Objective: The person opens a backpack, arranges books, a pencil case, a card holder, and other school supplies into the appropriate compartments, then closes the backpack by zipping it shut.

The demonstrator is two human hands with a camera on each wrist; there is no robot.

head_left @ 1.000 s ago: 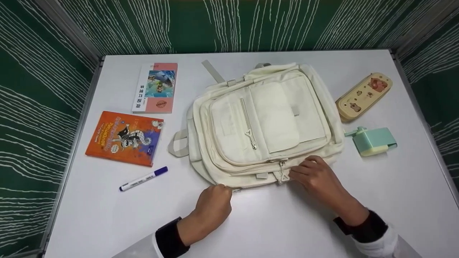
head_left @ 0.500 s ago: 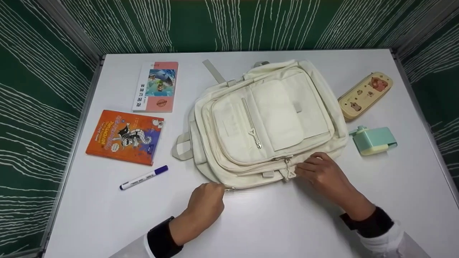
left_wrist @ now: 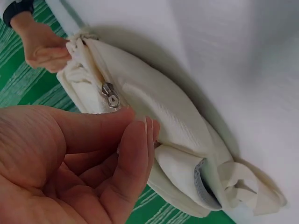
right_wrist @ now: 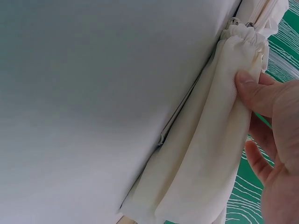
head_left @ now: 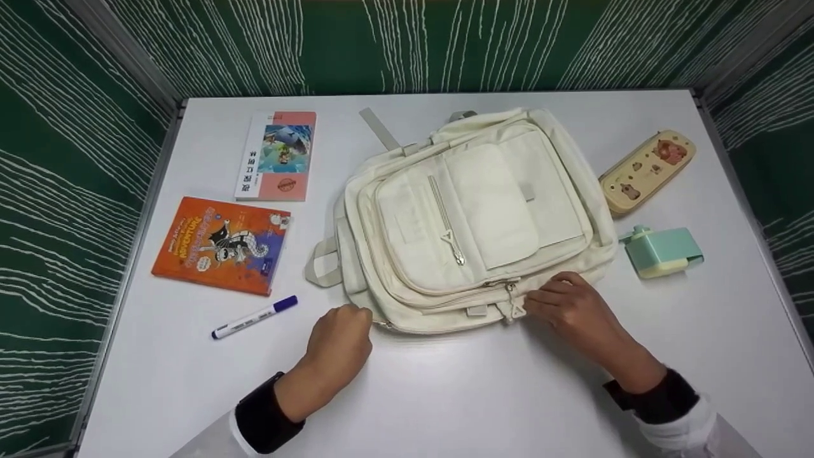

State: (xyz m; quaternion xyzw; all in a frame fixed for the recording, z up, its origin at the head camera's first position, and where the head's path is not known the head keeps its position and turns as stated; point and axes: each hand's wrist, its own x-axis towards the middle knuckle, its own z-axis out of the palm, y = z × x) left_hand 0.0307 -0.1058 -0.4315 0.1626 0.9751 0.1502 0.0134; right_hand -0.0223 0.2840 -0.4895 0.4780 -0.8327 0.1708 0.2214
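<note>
A cream backpack (head_left: 489,203) lies front side up on the white table. My left hand (head_left: 340,343) is at its lower left corner. Thumb and fingers pinch the zipper pull, which they mostly hide; the metal zipper slider (left_wrist: 111,95) shows just beyond the fingertips. Farther right along the same edge, my right hand (head_left: 572,315) grips the backpack's fabric, thumb on the near side in the right wrist view. Beside those fingers hangs a triangular zipper tag (head_left: 518,310). Another zipper pull (head_left: 453,247) lies on the front pocket.
To the left lie a pink-and-white book (head_left: 276,156), an orange book (head_left: 222,245) and a capped marker (head_left: 254,317). On the right are a yellow pencil case (head_left: 647,172) and a green pencil sharpener (head_left: 664,251), close to the backpack's side.
My left hand has moved left along the backpack's lower edge, and the zipper slider with it. The backpack shifted slightly right at first; my right hand moved with it and kept its grip.
</note>
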